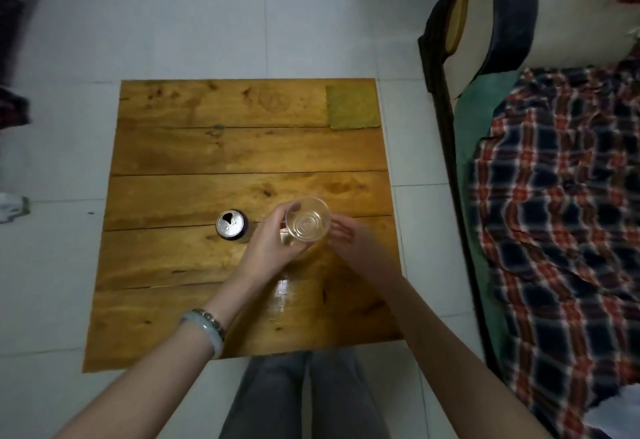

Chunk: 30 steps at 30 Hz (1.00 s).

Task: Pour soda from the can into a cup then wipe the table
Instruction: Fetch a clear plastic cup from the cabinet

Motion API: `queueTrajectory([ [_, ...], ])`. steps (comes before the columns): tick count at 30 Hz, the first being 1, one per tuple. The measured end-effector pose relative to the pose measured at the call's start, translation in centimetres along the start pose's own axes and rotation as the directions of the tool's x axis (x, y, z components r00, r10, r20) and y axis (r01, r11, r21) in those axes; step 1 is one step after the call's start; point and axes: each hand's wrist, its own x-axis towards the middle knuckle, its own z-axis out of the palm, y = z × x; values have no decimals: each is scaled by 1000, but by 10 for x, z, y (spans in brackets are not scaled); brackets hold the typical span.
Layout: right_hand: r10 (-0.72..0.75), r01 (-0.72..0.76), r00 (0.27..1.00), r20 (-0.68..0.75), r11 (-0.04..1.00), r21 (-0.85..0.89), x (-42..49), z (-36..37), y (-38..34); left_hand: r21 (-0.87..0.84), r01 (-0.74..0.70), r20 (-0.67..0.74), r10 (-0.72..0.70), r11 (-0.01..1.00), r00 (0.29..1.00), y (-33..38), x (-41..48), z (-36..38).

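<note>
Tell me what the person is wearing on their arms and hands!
Both arms are bare, with no sleeves or gloves in sight. Just behind the left hand, the wrist wears two things side by side: a smooth, pale grey-green bangle and a beaded bracelet of dark, shiny beads. The right hand and its arm wear nothing that shows, no watch or band.

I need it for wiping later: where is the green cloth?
Head view: the green cloth lies flat on the far right corner of the wooden table, well beyond the cup and can.
</note>
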Motion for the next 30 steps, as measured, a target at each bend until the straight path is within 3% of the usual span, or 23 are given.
queueTrajectory([
  [3,-16,17,999,51,1000,-20,27,0,24,-16,44,-30,-44,999,999,-22,13,20],
  [16,36,-38,999,26,998,53,95,14,131,-61,138,-79,-143,989,987,-103,40,95],
  [30,1,-4,999,36,995,99,118,20,154,-108,169,-144,-184,980,972,-122,49,115],
])
